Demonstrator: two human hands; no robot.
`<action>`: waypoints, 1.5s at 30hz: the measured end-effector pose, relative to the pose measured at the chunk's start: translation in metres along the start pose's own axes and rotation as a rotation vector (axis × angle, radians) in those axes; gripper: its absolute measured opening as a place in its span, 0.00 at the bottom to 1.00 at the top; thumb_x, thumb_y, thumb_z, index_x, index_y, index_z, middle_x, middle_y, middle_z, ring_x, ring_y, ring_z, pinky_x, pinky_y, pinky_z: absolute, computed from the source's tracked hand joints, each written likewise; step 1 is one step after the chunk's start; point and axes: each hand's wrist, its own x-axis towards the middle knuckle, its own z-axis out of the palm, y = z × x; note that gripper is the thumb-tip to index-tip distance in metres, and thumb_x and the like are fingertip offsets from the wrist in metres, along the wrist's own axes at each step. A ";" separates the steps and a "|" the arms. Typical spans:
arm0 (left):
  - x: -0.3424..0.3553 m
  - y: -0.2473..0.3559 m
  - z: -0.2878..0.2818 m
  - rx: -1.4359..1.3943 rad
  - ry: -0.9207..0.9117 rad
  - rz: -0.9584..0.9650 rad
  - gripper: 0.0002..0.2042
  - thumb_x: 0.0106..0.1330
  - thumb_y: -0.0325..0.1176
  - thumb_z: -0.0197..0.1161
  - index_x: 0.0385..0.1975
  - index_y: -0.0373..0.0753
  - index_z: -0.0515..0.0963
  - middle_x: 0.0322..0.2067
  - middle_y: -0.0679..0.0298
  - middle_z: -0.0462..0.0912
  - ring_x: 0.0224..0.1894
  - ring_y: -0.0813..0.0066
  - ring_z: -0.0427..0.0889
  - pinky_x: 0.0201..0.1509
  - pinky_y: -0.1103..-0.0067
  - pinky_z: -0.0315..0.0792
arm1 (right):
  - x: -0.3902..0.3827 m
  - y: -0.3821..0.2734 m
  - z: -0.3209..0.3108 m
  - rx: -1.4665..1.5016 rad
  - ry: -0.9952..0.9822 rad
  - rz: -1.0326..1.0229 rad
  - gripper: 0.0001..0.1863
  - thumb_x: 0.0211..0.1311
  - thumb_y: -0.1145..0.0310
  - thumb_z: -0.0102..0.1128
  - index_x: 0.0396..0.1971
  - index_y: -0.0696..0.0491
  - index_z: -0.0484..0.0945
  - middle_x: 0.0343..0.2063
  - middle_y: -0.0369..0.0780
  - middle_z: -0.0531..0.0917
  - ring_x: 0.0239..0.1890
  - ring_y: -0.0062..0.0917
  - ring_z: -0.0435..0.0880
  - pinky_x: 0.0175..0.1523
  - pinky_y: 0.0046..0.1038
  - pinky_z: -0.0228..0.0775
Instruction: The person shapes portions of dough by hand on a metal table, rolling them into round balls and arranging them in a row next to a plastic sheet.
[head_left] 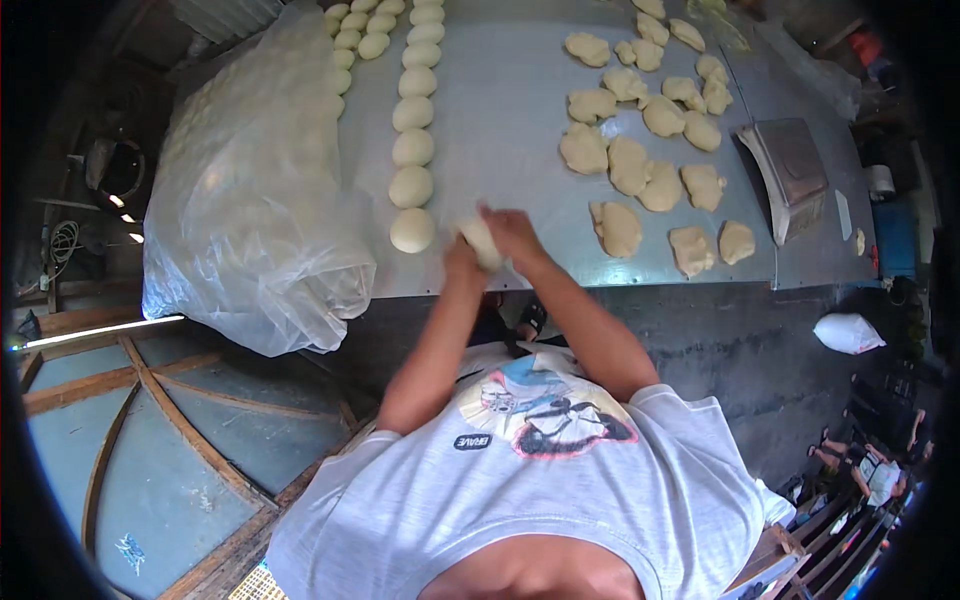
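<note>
A piece of pale dough (481, 244) is between my two hands, just above the near edge of the metal table (520, 130). My left hand (462, 262) is closed around its left side, blurred by motion. My right hand (512, 236) grips it from the right, fingers partly hidden. Left of my hands, a row of smooth round dough balls (412, 230) runs away from me. To the right lie several rough, uneven dough pieces (616, 228), spread in loose groups toward the far side.
Clear plastic sheeting (250, 190) covers more dough balls on the left and hangs over the near edge. A scale (785, 180) stands at the right. On the floor at right sits a white sack (848, 333). Another person (880, 475) is at the lower right.
</note>
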 end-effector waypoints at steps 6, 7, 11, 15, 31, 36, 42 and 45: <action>-0.018 0.073 0.093 0.562 -0.280 0.953 0.15 0.74 0.38 0.52 0.42 0.30 0.76 0.35 0.60 0.82 0.37 0.70 0.80 0.41 0.73 0.75 | 0.013 -0.155 -0.056 -0.055 0.567 -0.966 0.23 0.60 0.49 0.66 0.26 0.57 0.81 0.24 0.40 0.84 0.25 0.28 0.80 0.32 0.32 0.72; -0.019 0.079 0.095 0.578 -0.371 0.804 0.16 0.74 0.39 0.51 0.42 0.30 0.76 0.37 0.59 0.82 0.41 0.70 0.80 0.46 0.74 0.73 | 0.009 -0.161 -0.069 -0.035 0.590 -0.865 0.23 0.60 0.49 0.66 0.26 0.57 0.81 0.24 0.40 0.84 0.25 0.28 0.80 0.32 0.32 0.72; -0.026 0.045 0.040 0.414 -0.225 0.283 0.21 0.73 0.47 0.48 0.58 0.39 0.72 0.52 0.63 0.77 0.55 0.68 0.72 0.63 0.71 0.61 | -0.010 -0.080 -0.084 -0.877 0.663 -0.678 0.18 0.61 0.52 0.61 0.25 0.51 0.84 0.21 0.42 0.82 0.27 0.40 0.82 0.32 0.39 0.75; -0.034 -0.006 -0.009 0.092 0.267 -0.536 0.23 0.75 0.47 0.45 0.63 0.42 0.67 0.56 0.65 0.76 0.57 0.66 0.72 0.56 0.57 0.68 | -0.011 0.006 -0.034 -0.808 0.344 -0.273 0.26 0.66 0.43 0.54 0.25 0.51 0.83 0.25 0.44 0.85 0.27 0.33 0.84 0.36 0.35 0.75; -0.069 -0.009 -0.015 0.760 -0.126 0.589 0.25 0.79 0.44 0.37 0.64 0.30 0.67 0.63 0.46 0.69 0.69 0.57 0.64 0.72 0.68 0.54 | -0.015 -0.009 -0.083 -0.652 0.076 -0.054 0.32 0.60 0.38 0.59 0.45 0.54 0.84 0.43 0.44 0.86 0.48 0.39 0.84 0.52 0.41 0.74; -0.099 -0.007 0.004 0.706 -0.339 1.002 0.24 0.79 0.43 0.36 0.62 0.31 0.69 0.58 0.42 0.74 0.64 0.51 0.71 0.67 0.67 0.62 | -0.026 -0.063 -0.048 0.457 -0.636 -0.100 0.38 0.70 0.36 0.43 0.61 0.56 0.70 0.57 0.41 0.75 0.61 0.29 0.71 0.65 0.33 0.60; -0.069 0.123 0.093 1.019 -0.456 0.737 0.24 0.79 0.45 0.37 0.61 0.31 0.67 0.40 0.38 0.82 0.47 0.42 0.82 0.51 0.63 0.73 | -0.026 -0.154 -0.041 0.509 0.252 -0.667 0.34 0.74 0.40 0.37 0.57 0.58 0.72 0.54 0.44 0.75 0.59 0.27 0.70 0.63 0.31 0.60; -0.057 0.151 0.109 1.090 -0.436 0.748 0.31 0.77 0.54 0.39 0.69 0.35 0.51 0.39 0.42 0.82 0.44 0.50 0.83 0.49 0.64 0.74 | -0.028 -0.167 -0.060 0.109 0.242 -0.704 0.29 0.75 0.45 0.41 0.44 0.58 0.78 0.42 0.45 0.80 0.46 0.27 0.77 0.51 0.34 0.67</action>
